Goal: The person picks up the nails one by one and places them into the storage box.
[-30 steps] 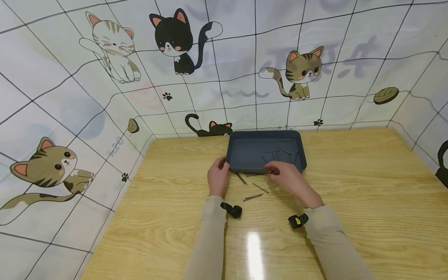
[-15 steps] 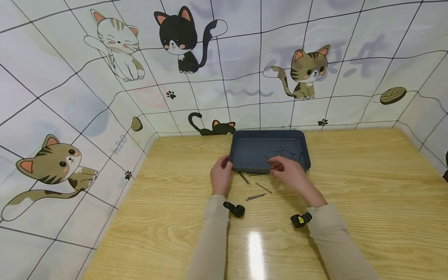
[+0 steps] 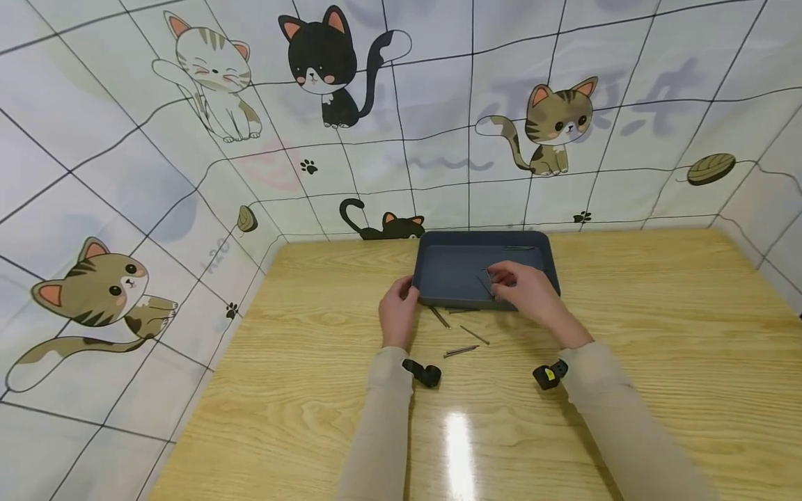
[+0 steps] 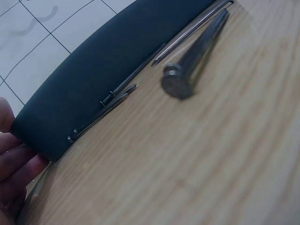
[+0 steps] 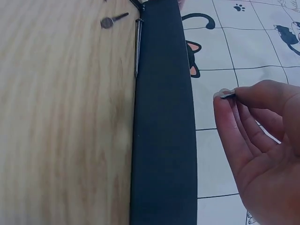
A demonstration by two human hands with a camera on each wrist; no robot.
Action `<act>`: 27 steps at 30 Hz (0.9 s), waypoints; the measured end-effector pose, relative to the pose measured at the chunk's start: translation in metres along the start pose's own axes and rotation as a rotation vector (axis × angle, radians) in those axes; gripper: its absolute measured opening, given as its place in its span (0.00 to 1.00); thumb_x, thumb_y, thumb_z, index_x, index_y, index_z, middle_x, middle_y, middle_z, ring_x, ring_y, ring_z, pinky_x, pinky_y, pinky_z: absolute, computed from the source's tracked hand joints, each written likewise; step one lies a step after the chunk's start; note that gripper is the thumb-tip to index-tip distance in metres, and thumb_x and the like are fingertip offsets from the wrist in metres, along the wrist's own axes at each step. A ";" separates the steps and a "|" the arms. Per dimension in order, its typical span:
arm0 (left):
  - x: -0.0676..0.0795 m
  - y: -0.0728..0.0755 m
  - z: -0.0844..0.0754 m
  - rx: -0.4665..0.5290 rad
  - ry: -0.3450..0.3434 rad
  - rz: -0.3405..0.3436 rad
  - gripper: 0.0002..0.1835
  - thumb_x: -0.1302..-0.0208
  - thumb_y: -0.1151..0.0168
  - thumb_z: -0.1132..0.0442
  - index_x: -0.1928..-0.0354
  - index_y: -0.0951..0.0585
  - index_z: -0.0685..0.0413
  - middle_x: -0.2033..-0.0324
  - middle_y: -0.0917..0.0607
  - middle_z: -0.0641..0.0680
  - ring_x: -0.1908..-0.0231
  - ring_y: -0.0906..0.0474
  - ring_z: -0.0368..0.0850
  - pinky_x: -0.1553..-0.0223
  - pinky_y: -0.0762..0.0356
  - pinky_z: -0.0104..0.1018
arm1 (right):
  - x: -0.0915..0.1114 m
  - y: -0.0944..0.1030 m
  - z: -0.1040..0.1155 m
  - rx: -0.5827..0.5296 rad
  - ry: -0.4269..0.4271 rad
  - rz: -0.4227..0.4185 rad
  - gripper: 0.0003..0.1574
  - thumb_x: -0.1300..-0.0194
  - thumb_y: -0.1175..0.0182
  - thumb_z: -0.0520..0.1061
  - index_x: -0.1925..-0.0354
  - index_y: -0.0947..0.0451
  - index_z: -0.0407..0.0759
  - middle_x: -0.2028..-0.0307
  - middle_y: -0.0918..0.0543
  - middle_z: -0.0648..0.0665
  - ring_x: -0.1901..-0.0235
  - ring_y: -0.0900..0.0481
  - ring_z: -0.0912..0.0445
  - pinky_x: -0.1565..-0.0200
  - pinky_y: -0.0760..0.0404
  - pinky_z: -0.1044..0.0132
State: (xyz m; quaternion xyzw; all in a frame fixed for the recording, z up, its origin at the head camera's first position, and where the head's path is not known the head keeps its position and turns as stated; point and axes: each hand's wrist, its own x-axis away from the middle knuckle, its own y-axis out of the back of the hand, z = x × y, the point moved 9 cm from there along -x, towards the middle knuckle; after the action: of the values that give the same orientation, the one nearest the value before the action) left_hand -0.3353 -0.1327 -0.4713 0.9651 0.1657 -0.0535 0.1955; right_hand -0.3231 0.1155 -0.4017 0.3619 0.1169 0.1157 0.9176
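Observation:
My left hand (image 3: 397,313) grips the left front corner of a dark blue-grey tray (image 3: 447,264); in the left wrist view its fingers (image 4: 23,166) lie against the tray wall. My right hand (image 3: 526,292) is over the tray's right front part. Between thumb and fingertip it pinches a nail (image 5: 228,95), of which only a small bit shows in the right wrist view. Inside the tray lie several nails, one of them a nail (image 3: 520,248) near the back wall; the hand hides others.
Loose nails (image 3: 460,351) lie on the wooden table (image 3: 301,403) in front of the tray, some close along its front wall. One large nail (image 4: 199,49) shows near in the left wrist view. A cat-patterned wall covering (image 3: 438,160) rises behind the tray.
My right hand has moved forward and slightly right, from the tray's front edge to over its inside, still pinching the nail. My left hand stays at the corner. The head view has shifted slightly.

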 end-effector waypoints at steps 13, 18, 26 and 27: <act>-0.001 0.000 0.000 -0.015 -0.009 -0.004 0.16 0.41 0.47 0.55 0.50 0.21 0.41 0.59 0.19 0.43 0.62 0.26 0.34 0.59 0.29 0.38 | -0.031 0.010 -0.013 0.067 -0.017 0.019 0.21 0.38 0.48 0.41 0.46 0.31 0.37 0.59 0.21 0.39 0.64 0.23 0.49 0.64 0.25 0.55; -0.001 0.001 -0.001 -0.016 -0.010 -0.007 0.16 0.40 0.47 0.56 0.50 0.22 0.41 0.59 0.19 0.43 0.61 0.26 0.35 0.58 0.29 0.38 | -0.048 0.017 -0.014 0.081 -0.036 0.055 0.23 0.38 0.50 0.40 0.45 0.32 0.36 0.58 0.21 0.37 0.65 0.21 0.47 0.64 0.26 0.53; -0.002 0.001 -0.002 -0.034 0.005 -0.007 0.16 0.41 0.47 0.55 0.51 0.21 0.40 0.59 0.19 0.42 0.63 0.26 0.33 0.60 0.29 0.36 | -0.070 0.020 -0.026 0.092 -0.070 0.135 0.26 0.40 0.52 0.38 0.43 0.34 0.33 0.55 0.24 0.32 0.66 0.21 0.46 0.63 0.26 0.53; -0.002 0.002 -0.002 -0.035 0.007 -0.007 0.16 0.41 0.47 0.55 0.51 0.21 0.40 0.60 0.19 0.42 0.63 0.26 0.33 0.60 0.29 0.36 | -0.072 0.019 -0.029 0.095 -0.081 0.141 0.26 0.40 0.52 0.38 0.44 0.34 0.32 0.54 0.24 0.32 0.66 0.21 0.46 0.63 0.25 0.53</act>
State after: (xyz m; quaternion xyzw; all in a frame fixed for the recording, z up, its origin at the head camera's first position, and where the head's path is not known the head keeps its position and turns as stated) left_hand -0.3363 -0.1340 -0.4690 0.9611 0.1705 -0.0481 0.2118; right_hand -0.4027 0.1263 -0.3996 0.4165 0.0590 0.1596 0.8930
